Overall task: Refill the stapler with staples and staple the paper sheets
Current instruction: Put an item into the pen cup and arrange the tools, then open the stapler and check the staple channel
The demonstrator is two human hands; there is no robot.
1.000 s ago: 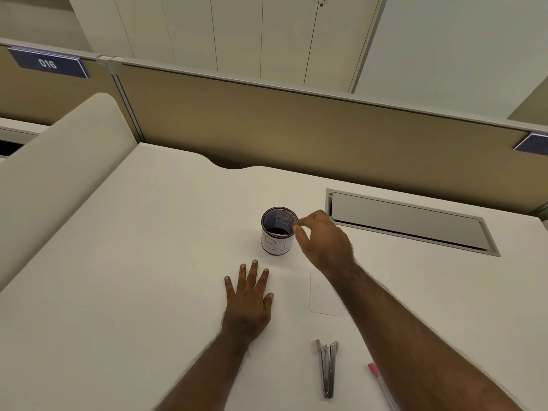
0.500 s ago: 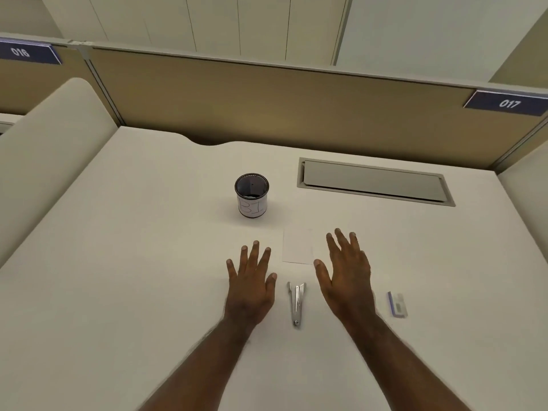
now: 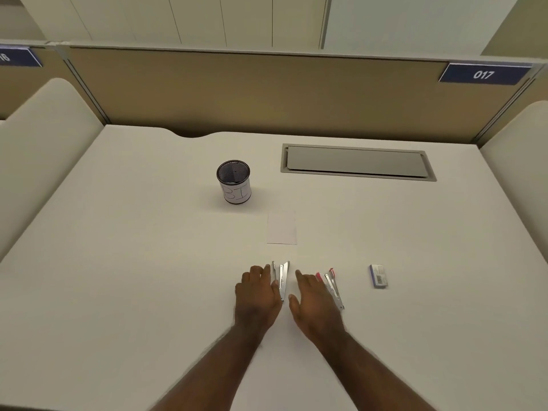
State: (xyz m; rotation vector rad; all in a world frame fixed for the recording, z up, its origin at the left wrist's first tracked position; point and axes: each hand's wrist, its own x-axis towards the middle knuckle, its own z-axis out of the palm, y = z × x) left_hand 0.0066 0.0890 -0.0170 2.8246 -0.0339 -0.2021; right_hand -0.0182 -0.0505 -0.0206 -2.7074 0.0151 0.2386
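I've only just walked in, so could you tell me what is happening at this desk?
A person is about to refill a stapler. The left hand rests beside the silver stapler, seemingly touching it, while the right hand lies open between it and a red-tipped stapler. The staple box sits untouched to the right, and the paper sheets lie unstapled just beyond, near a mesh cup.

On the desk (image 3: 118, 292), one stapler (image 3: 282, 278) lies between the left hand (image 3: 256, 295) and right hand (image 3: 311, 298). A second stapler (image 3: 333, 287) lies right of the right hand, the staple box (image 3: 378, 276) farther right. The paper (image 3: 281, 227) lies behind them, the cup (image 3: 234, 182) behind and left.
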